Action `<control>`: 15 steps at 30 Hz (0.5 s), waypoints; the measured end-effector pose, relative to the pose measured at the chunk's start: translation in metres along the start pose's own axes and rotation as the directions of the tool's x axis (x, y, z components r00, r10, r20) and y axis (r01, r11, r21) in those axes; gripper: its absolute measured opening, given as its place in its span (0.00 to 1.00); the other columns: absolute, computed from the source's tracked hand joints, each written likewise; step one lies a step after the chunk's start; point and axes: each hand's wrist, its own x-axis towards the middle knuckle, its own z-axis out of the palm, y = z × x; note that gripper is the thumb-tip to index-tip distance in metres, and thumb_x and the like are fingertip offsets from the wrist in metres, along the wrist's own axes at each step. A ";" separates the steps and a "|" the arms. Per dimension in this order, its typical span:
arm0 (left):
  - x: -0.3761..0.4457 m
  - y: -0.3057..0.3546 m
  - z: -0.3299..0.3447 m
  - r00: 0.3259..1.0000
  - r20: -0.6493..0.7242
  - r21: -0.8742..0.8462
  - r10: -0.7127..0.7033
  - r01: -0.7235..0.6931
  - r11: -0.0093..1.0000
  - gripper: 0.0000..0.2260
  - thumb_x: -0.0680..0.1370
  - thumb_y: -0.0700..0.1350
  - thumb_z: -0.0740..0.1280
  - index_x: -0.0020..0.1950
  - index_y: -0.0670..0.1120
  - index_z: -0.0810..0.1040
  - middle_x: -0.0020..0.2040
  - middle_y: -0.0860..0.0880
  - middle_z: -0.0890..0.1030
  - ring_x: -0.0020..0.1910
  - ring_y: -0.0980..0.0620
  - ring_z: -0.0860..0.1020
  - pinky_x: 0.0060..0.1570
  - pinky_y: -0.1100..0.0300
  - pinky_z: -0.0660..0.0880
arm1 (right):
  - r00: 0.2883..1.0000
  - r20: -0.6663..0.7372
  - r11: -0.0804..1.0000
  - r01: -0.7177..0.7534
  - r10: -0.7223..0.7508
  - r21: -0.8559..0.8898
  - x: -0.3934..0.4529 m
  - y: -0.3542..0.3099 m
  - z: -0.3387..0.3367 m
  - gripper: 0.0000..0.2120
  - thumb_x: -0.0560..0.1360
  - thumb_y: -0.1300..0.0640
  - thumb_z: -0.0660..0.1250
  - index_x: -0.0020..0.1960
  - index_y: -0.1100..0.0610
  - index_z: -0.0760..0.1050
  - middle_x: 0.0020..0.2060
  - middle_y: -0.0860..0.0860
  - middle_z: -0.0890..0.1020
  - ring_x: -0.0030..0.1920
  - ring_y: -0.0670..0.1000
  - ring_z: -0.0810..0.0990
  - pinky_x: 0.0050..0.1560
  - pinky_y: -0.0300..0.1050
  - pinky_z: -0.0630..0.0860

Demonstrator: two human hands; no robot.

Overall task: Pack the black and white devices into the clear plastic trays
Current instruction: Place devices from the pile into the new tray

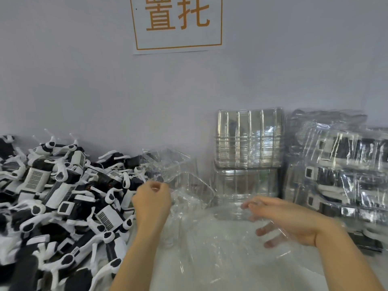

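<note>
Our left hand (152, 198) pinches a clear tray (189, 185); our right hand (281, 219) grips its near side, beside piled devices (58, 196) along the counter's left edge.

black and white devices (63, 198) with barcode-striped labels, clear trays (248, 139), orange-lettered white sign (177, 23), pale grey wall (84, 80)

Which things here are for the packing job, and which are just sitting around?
For the job:
- pile of black and white devices
- clear tray held by the left hand and right hand
- stack of empty trays
- filled trays

Just there:
- wall sign
- black items by the right wrist
</note>
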 end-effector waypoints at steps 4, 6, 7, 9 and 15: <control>0.010 -0.003 -0.019 0.938 -0.332 -0.018 0.099 -0.111 0.994 0.05 0.77 0.37 0.65 0.49 0.45 0.77 0.44 0.49 0.79 0.45 0.49 0.77 0.40 0.64 0.70 | 1.000 -0.024 0.992 -0.016 0.013 -0.129 0.010 0.009 0.007 0.11 0.79 0.44 0.66 0.58 0.46 0.80 0.60 0.53 0.77 0.51 0.54 0.80 0.52 0.53 0.82; 0.018 -0.012 -0.027 0.929 -0.358 0.022 0.097 -0.096 0.995 0.08 0.76 0.37 0.65 0.54 0.44 0.76 0.54 0.42 0.77 0.55 0.42 0.75 0.53 0.52 0.73 | 0.994 -0.104 0.973 -0.010 -0.014 -0.230 0.017 0.014 0.012 0.12 0.80 0.42 0.63 0.60 0.43 0.76 0.59 0.48 0.77 0.54 0.52 0.80 0.52 0.48 0.81; 0.022 -0.017 -0.031 0.932 -0.352 0.054 0.083 -0.069 0.996 0.10 0.76 0.37 0.66 0.57 0.43 0.76 0.58 0.40 0.75 0.60 0.41 0.72 0.58 0.47 0.72 | 0.990 -0.138 0.966 -0.004 -0.033 -0.258 0.020 0.016 0.014 0.12 0.81 0.41 0.62 0.62 0.42 0.74 0.59 0.46 0.76 0.54 0.50 0.80 0.49 0.46 0.80; 0.026 -0.025 -0.035 0.943 -0.330 0.086 0.049 -0.022 0.996 0.13 0.77 0.39 0.66 0.62 0.42 0.75 0.61 0.40 0.74 0.63 0.40 0.70 0.61 0.45 0.71 | 0.982 -0.181 0.968 0.010 -0.057 -0.249 0.025 0.020 0.016 0.12 0.81 0.41 0.61 0.63 0.42 0.72 0.59 0.44 0.75 0.53 0.46 0.78 0.43 0.41 0.77; 0.046 -0.013 -0.029 0.950 -0.208 0.182 0.231 -0.195 0.964 0.17 0.78 0.34 0.63 0.66 0.44 0.75 0.65 0.43 0.73 0.67 0.44 0.67 0.55 0.59 0.62 | 0.971 -0.200 0.953 0.064 -0.128 -0.295 0.033 0.025 0.015 0.05 0.80 0.44 0.64 0.55 0.41 0.75 0.58 0.43 0.76 0.50 0.40 0.76 0.44 0.33 0.72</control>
